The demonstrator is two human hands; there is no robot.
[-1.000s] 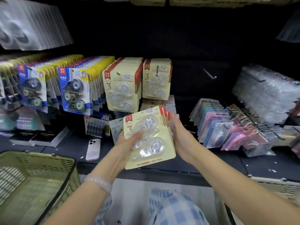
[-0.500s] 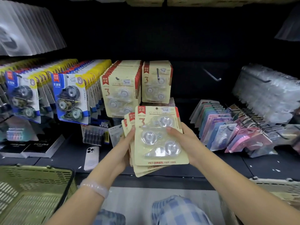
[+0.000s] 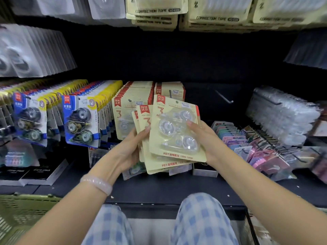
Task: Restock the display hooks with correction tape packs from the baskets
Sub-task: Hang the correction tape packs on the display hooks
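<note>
Upper hanging packs [image 3: 155, 10]: "CORRECTION TAPE"
Front cream pack [image 3: 177, 131]: large red "3"; "PET" at the bottom edge
Hung cream packs [image 3: 127, 110]: red "3"
Other print: too blurred to read

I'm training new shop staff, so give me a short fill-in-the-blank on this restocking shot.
1. Both hands hold a fanned stack of cream packs printed with the numeral ____.
2. The bracelet is on the ____ wrist.
3. The bare hook sticks out to the ____ of the hanging cream packs.

Missing words: 3; left; right
</note>
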